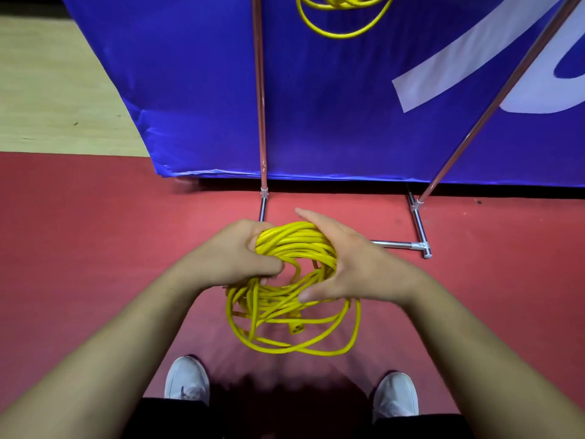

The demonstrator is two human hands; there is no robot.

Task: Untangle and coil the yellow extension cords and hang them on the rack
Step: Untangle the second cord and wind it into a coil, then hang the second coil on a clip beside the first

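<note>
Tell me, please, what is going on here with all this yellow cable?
A person is coiling a yellow extension cord over the red floor. The left hand grips the coil's upper left side, while the right hand lies with straight fingers against its right side. Loose loops hang below, not yet gathered. Another yellow coil hangs above between the rack poles, before the blue banner.

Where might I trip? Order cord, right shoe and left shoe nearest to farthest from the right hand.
1. Cord: touching the right hand.
2. Right shoe: on the floor, right side.
3. Left shoe: on the floor, far left side.
</note>
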